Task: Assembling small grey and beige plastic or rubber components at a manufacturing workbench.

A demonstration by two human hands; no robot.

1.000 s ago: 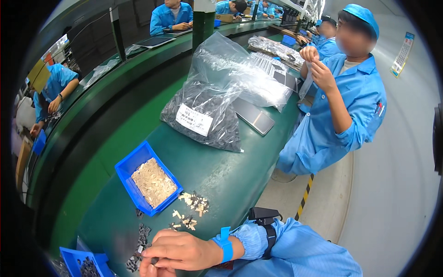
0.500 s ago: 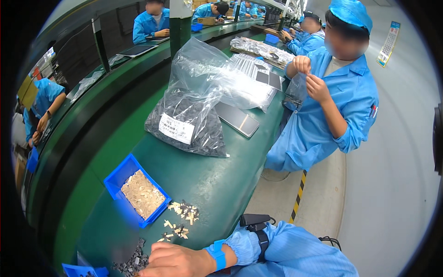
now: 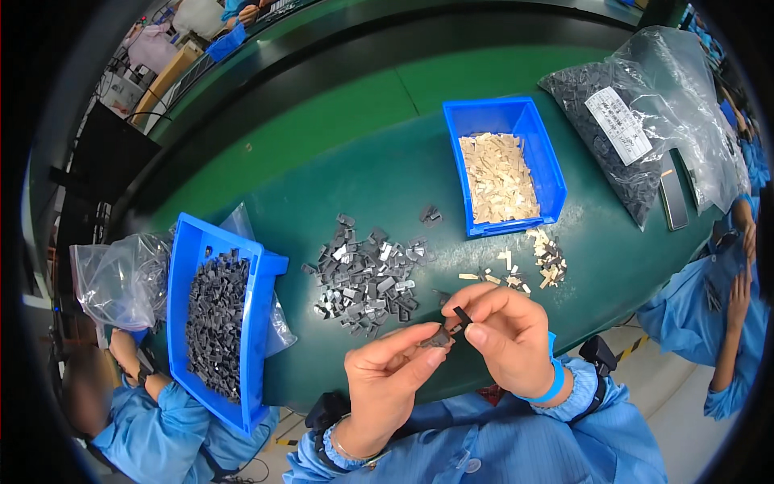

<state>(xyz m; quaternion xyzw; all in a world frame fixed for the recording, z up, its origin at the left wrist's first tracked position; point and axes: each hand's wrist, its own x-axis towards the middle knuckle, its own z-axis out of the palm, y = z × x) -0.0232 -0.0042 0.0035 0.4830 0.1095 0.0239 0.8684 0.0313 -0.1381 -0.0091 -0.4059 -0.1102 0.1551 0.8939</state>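
Note:
Near the table's front edge, my left hand [image 3: 387,375] pinches a small dark grey plastic piece [image 3: 436,338] between thumb and fingers. Close beside it, my right hand [image 3: 520,343] grips a thin black strip [image 3: 461,316] at its fingertips. The two small parts nearly meet; whether they touch I cannot tell. Just beyond my hands lies a loose pile of grey plastic pieces [image 3: 367,278]. Small beige and black strips [image 3: 551,260] are scattered on the green table [image 3: 355,177], past my right hand.
A blue bin [image 3: 556,194] of beige strips stands beyond my right hand. To the left is a long blue bin [image 3: 256,347] of black pieces, near a clear bag [image 3: 113,282]. At right lie a big bag of dark parts [image 3: 597,113] and a phone [image 3: 673,199]. Co-workers sit at both sides.
The view has swung left and down over the table. My right hand, earlier low over the grey pile, is now raised with a black strip. My left hand now shows plainly, holding a grey piece.

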